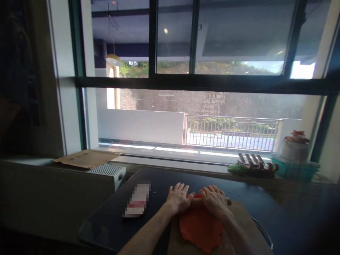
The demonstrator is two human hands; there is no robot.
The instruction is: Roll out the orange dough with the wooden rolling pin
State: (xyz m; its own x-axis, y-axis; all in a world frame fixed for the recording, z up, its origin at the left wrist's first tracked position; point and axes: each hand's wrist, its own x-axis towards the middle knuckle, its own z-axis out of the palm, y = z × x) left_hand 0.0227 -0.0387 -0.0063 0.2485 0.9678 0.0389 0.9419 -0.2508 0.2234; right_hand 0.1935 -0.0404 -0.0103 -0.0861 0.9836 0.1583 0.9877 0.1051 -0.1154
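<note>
A flat orange sheet of clay or dough (201, 228) with an uneven edge lies on a brown board (245, 226). Across its far part rests a wooden rolling pin (197, 202), its right end sticking out past my hand. My left hand (179, 198) lies on the pin's left part, fingers stretched forward. On the right part, my right hand (214, 199) presses palm-down with its fingers extended as well. Between the two hands a strip of orange shows beyond the pin. The pin's left end is hidden under my left hand.
Left of the board, a blurred-out packet (138, 200) lies on the dark table (106, 223). Brown paper (87, 158) sits on the sill near a white vented unit (108, 171). Dark curved objects (256, 166) and a teal container (297, 168) stand at the right, below the window.
</note>
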